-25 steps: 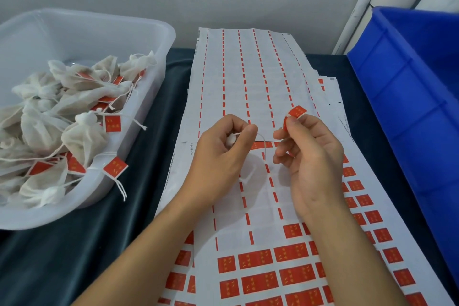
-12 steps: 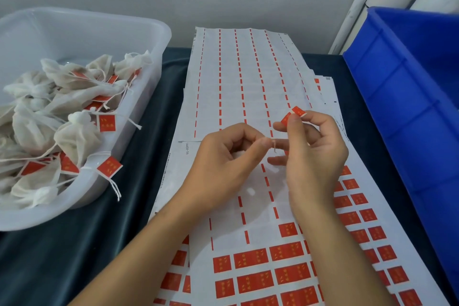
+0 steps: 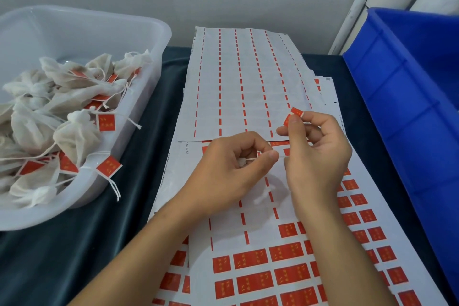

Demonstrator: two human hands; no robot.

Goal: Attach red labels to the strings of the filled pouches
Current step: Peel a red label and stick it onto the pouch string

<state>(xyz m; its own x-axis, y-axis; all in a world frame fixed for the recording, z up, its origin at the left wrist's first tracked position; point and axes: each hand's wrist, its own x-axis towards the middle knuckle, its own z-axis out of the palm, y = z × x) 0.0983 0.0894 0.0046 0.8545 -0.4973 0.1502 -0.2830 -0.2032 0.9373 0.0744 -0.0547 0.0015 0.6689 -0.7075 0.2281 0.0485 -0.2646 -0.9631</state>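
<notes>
The right hand point(image 3: 315, 146) pinches a label point(image 3: 293, 115) at twelve o'clock; the left hand point(image 3: 231, 164) pinches the string point(image 3: 250, 159). The sticky label may fold shut, missing the string.

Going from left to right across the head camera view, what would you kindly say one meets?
White tub of tagged pouches → left hand pinching a string → right hand holding a red label → blue crate.

Label sheets point(image 3: 248, 87) lie stacked down the middle of the bench point(image 3: 74, 243), a tub point(image 3: 139, 32) of tagged pouches point(image 3: 74, 136) at left and a crate point(image 3: 409, 112) at right, with both hands point(image 3: 223, 171) over the sheets' near half.
</notes>
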